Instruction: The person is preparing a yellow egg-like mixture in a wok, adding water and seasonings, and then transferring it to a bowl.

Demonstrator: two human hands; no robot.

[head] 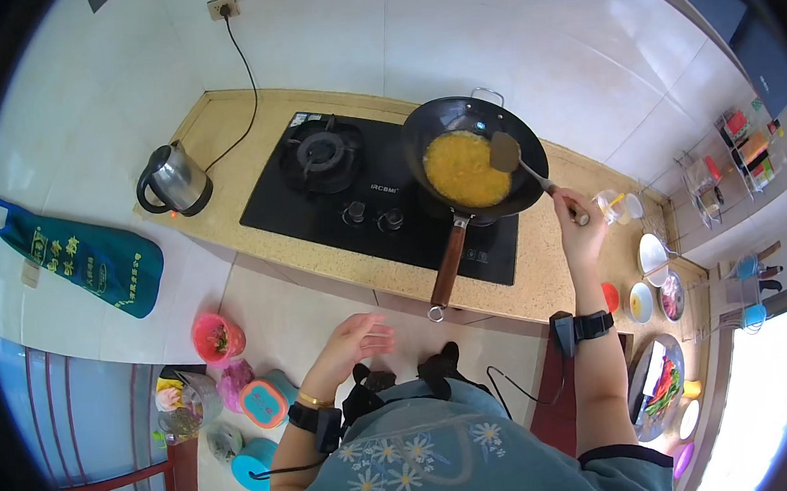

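Note:
My right hand (580,222) grips the handle of a spatula (505,151), whose broad blade is over the right side of a black wok (532,167). Yellow egg (463,171) spreads across the bottom of the wok, its surface bubbly. The wok sits on the right burner of a black gas hob (390,198), and its wooden handle (450,265) points back towards me. My left hand (362,340) hangs in front of the counter with nothing in it, fingers loosely apart, some way from the wok handle.
An electric kettle (184,181) with a lit orange light stands left of the hob, its cord running to a wall socket (223,8). Bowls (640,302) and a chopping board (645,412) with a knife and cut peppers line the right counter. Buckets (216,337) stand on the floor at left.

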